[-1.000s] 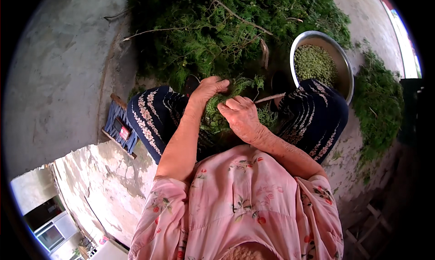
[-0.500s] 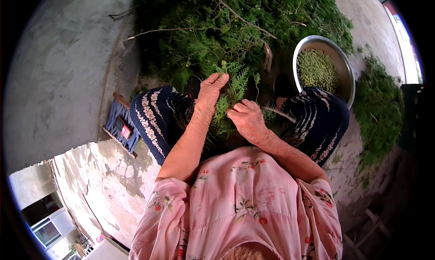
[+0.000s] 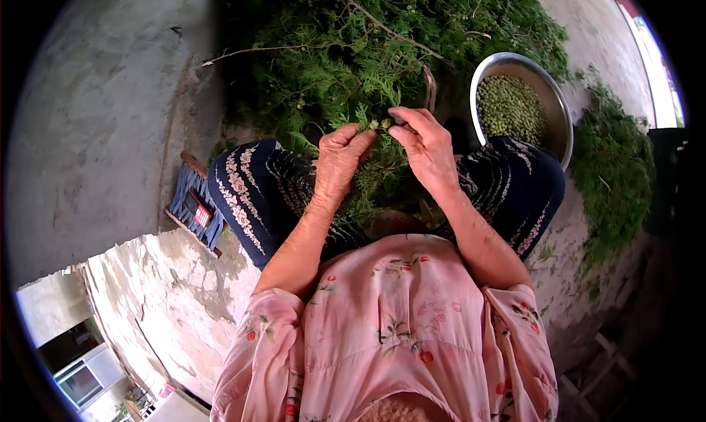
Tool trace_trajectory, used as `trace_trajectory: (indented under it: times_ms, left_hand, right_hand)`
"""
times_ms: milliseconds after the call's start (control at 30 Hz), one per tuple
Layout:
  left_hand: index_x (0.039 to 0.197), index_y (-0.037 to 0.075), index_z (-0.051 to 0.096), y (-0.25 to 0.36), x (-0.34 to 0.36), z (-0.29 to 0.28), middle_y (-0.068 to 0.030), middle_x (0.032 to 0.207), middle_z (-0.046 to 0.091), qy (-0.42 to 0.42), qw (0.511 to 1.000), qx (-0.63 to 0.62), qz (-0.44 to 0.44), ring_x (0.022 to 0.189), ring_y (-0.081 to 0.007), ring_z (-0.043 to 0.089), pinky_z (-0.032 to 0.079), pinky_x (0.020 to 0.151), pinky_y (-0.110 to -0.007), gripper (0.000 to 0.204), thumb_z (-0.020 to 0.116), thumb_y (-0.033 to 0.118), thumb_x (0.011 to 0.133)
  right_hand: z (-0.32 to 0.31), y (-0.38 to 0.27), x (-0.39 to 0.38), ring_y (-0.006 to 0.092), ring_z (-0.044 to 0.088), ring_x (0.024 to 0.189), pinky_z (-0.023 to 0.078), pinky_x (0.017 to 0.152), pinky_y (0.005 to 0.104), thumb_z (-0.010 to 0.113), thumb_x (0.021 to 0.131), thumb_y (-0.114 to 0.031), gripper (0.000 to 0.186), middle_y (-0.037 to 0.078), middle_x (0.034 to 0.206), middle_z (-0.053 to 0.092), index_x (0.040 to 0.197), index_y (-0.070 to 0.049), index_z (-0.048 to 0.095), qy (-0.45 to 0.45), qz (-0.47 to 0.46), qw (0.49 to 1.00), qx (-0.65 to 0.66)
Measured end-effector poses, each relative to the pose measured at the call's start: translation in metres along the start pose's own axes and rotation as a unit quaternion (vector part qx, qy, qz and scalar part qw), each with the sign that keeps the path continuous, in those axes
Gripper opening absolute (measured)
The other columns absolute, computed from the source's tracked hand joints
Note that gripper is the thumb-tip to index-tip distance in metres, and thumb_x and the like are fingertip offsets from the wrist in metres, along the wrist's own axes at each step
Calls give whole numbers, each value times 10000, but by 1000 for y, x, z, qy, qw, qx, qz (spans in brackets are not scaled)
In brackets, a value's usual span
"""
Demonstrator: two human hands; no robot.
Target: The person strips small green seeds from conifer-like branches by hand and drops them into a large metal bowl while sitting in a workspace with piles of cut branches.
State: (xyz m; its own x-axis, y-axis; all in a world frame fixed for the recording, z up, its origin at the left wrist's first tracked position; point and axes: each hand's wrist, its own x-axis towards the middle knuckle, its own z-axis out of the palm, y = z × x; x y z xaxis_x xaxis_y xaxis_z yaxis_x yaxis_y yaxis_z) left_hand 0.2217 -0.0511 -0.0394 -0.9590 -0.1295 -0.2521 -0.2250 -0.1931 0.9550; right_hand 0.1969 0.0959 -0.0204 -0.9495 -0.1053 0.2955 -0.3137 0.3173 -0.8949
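My left hand (image 3: 340,163) is closed in a pinch on a green conifer sprig (image 3: 360,117), holding it above the lap between my knees. Close beside it, my right hand (image 3: 426,148) has thumb and forefinger at a small round green cone (image 3: 385,124) on the sprig's end. Another small cone shows right by the left fingertips. Below both hands lie more feathery green sprigs (image 3: 375,183). Whether the right fingers have a firm grip on the cone is hard to see, but they appear to touch it.
A big heap of cut conifer branches (image 3: 309,76) lies ahead. To the right, a metal basin (image 3: 560,109) holds many small green cones (image 3: 511,109), with another green pile (image 3: 614,172) beyond it. At left stands a low woven stool (image 3: 184,190) with a phone (image 3: 198,207) on it.
My right hand has moved up and forward from low on the sprig to the cones at its end. The left hand has shifted slightly nearer to me.
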Motion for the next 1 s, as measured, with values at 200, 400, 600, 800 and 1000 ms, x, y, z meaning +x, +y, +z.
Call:
trace_trajectory:
  times_ms: [200, 400, 600, 800, 1000]
  left_hand:
    - [741, 1, 613, 2, -2, 0, 61, 614, 500, -48, 994, 93, 35, 558, -20, 413, 337, 510, -178, 52, 599, 40, 773]
    - [805, 15, 648, 13, -8, 4, 60, 622, 540, -34, 999, -8, -35, 529, -16, 407, 332, 492, -179, 68, 628, 48, 749]
    - [785, 52, 653, 18, -3, -5, 55, 630, 572, 3, 997, -52, -65, 502, -17, 402, 321, 478, -170, 48, 639, 60, 740]
    - [753, 42, 645, 16, 8, 2, 64, 581, 528, -14, 998, -27, -51, 483, -21, 378, 310, 465, -178, 22, 626, 51, 748]
    - [790, 43, 654, 30, 18, 11, 51, 613, 565, -22, 999, -1, -37, 508, -27, 433, 350, 489, -173, 55, 629, 87, 767]
  right_hand:
    - [3, 16, 6, 101, 451, 527, 371, 483, 247, 662, 745, -134, 167, 43, 679, 532, 844, -2, 637, -124, 54, 989, 61]
    - [-16, 23, 14, 88, 468, 533, 376, 453, 192, 597, 810, -141, 144, 26, 646, 543, 846, -2, 605, -61, 377, 805, 453]
    - [-116, 63, 46, 208, 548, 728, 451, 722, 290, 575, 803, -94, 224, 121, 824, 587, 994, 20, 549, 127, 252, 915, 288]
    - [-148, 20, 45, 276, 540, 992, 386, 898, 324, 581, 801, -210, 396, 181, 1071, 567, 1128, 1, 508, 35, 188, 959, -209]
    - [-86, 31, -11, 313, 585, 736, 464, 676, 386, 518, 842, -211, 226, 143, 892, 607, 958, -25, 572, -305, -8, 919, -250]
